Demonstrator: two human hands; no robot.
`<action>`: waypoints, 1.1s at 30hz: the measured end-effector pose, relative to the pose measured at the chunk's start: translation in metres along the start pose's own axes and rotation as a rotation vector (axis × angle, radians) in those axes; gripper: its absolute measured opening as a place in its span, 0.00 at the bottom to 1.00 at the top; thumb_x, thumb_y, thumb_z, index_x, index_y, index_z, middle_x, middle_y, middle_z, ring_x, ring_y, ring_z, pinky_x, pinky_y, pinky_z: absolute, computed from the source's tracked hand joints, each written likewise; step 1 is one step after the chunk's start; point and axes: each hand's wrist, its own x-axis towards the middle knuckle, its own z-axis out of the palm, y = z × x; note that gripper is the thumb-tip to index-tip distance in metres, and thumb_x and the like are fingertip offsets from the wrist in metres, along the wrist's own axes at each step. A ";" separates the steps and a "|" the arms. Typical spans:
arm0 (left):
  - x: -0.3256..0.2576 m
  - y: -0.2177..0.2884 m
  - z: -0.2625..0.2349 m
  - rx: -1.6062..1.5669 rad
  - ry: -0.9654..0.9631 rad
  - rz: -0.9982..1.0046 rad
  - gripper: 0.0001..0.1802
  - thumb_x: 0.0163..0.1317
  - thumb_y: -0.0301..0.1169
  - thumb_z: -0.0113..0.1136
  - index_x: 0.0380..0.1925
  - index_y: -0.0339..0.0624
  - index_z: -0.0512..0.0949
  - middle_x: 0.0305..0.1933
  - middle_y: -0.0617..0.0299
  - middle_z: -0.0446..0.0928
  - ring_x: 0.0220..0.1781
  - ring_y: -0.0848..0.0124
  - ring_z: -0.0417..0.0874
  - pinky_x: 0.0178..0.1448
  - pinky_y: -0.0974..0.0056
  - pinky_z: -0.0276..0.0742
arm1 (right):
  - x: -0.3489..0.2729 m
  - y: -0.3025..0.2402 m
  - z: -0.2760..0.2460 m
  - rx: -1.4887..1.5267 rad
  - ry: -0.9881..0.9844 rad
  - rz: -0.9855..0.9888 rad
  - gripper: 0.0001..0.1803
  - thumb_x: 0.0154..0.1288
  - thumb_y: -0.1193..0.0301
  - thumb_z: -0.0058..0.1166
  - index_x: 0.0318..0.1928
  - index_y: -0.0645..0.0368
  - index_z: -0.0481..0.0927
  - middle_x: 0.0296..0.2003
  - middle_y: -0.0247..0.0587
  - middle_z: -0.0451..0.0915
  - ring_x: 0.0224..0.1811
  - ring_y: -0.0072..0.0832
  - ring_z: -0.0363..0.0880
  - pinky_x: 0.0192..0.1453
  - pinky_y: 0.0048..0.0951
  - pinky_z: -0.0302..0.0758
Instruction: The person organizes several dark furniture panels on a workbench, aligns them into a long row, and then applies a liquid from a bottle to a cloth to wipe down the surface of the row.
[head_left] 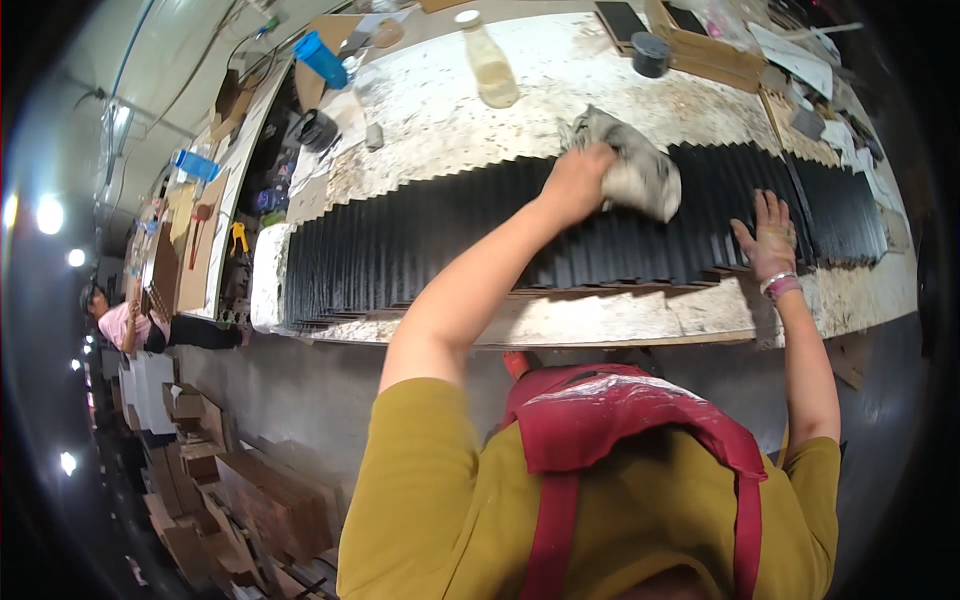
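A long row of narrow black strips point(400, 250) lies side by side across the worktable point(430, 130), their ends making a jagged edge. My left hand point(580, 182) is closed on a crumpled, grey-stained white rag point(640, 172), which rests over the strips near the far edge of the row. Slight blur shows on this hand and forearm. Farther right, my right hand point(771, 238) lies on the strips with its fingers stretched out, holding nothing. Its fingers look smudged, and a pinkish band circles the wrist.
Beyond the strips stand a bottle of pale liquid point(488, 65), a dark round jar point(650, 55) and a blue bottle point(320, 60). A black cup point(317, 130) sits at the left. Cardboard boxes point(270, 500) are piled lower left. A co-worker point(130, 320) is at the far left.
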 end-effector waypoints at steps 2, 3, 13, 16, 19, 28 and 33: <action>0.017 -0.004 -0.036 -0.012 0.273 -0.075 0.13 0.47 0.24 0.58 0.36 0.37 0.79 0.39 0.46 0.79 0.44 0.48 0.78 0.46 0.50 0.75 | -0.004 -0.011 -0.007 -0.108 -0.009 -0.025 0.37 0.65 0.50 0.49 0.69 0.53 0.58 0.70 0.43 0.56 0.73 0.47 0.51 0.71 0.48 0.54; 0.014 -0.001 -0.060 -0.005 0.261 -0.067 0.13 0.47 0.25 0.58 0.36 0.37 0.79 0.38 0.46 0.79 0.44 0.49 0.79 0.48 0.50 0.75 | -0.010 -0.029 -0.013 -0.084 0.043 -0.104 0.35 0.66 0.54 0.49 0.70 0.53 0.58 0.70 0.44 0.56 0.73 0.47 0.50 0.70 0.49 0.54; -0.094 -0.068 -0.076 0.284 -0.058 0.048 0.21 0.55 0.28 0.54 0.50 0.52 0.76 0.57 0.54 0.71 0.61 0.55 0.72 0.60 0.43 0.68 | -0.056 -0.203 -0.014 0.061 0.065 -0.279 0.34 0.65 0.54 0.47 0.70 0.49 0.59 0.70 0.38 0.57 0.73 0.40 0.52 0.73 0.47 0.48; -0.071 -0.104 -0.130 -0.046 0.243 -0.187 0.17 0.53 0.22 0.54 0.45 0.41 0.78 0.47 0.47 0.78 0.48 0.49 0.79 0.52 0.52 0.76 | -0.055 -0.207 -0.025 0.070 0.011 -0.273 0.33 0.66 0.55 0.46 0.69 0.51 0.60 0.69 0.39 0.59 0.73 0.41 0.53 0.73 0.47 0.48; -0.114 -0.095 -0.203 -0.249 0.300 -0.286 0.19 0.49 0.24 0.59 0.45 0.38 0.77 0.44 0.48 0.79 0.47 0.52 0.80 0.51 0.55 0.76 | -0.054 -0.205 -0.026 0.017 -0.030 -0.256 0.33 0.68 0.55 0.44 0.71 0.49 0.57 0.71 0.37 0.56 0.74 0.38 0.51 0.74 0.45 0.48; -0.272 -0.112 -0.265 0.381 -0.238 -0.269 0.23 0.45 0.24 0.61 0.46 0.48 0.79 0.50 0.58 0.76 0.44 0.52 0.76 0.49 0.56 0.76 | -0.030 -0.287 -0.075 0.192 0.039 -0.410 0.39 0.59 0.55 0.55 0.68 0.53 0.61 0.69 0.42 0.59 0.74 0.45 0.49 0.74 0.49 0.45; -0.226 -0.155 -0.274 0.256 -0.075 -0.423 0.21 0.47 0.21 0.54 0.45 0.43 0.79 0.47 0.52 0.78 0.47 0.51 0.78 0.52 0.55 0.76 | -0.008 -0.332 -0.048 0.210 -0.054 -0.516 0.36 0.64 0.55 0.51 0.69 0.52 0.59 0.69 0.43 0.57 0.74 0.43 0.49 0.74 0.54 0.42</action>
